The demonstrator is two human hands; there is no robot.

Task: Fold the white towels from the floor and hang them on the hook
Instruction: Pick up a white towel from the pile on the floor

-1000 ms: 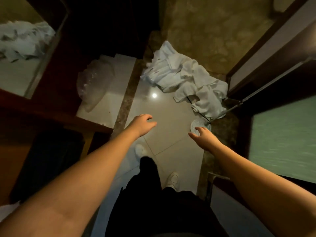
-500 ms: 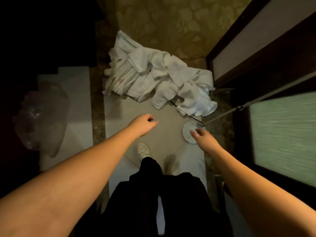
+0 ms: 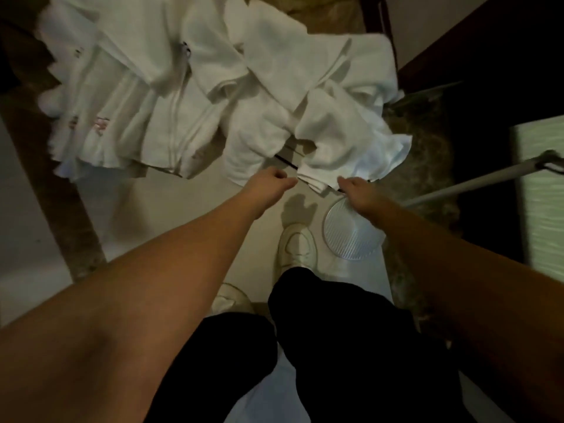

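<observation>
Head view: looking down past both bare forearms to a pale tiled floor (image 3: 171,209); frame is dim and slightly blurred.
Towels: heap of white towels (image 3: 195,87) lying crumpled on the floor across the upper part of the frame, several layers overlapping; one bears faint reddish marking near its left edge.
Nearest towel: folded-over white piece (image 3: 345,141) at the heap's lower right, its near edge facing the hands.
Left hand: left hand (image 3: 270,186) reaches to that near edge, fingers curled; fingertips at the cloth, but whether they pinch it I cannot tell.
Right hand: right hand (image 3: 358,193) at the same edge, further right, fingers curled down against the hem; grip not resolvable.
Disc: round ribbed disc (image 3: 351,236) flat on the floor just under the right wrist.
Pole: light pole (image 3: 476,181) slanting in from the right.
Feet: white shoes (image 3: 297,245) below dark trousers (image 3: 351,346).
</observation>
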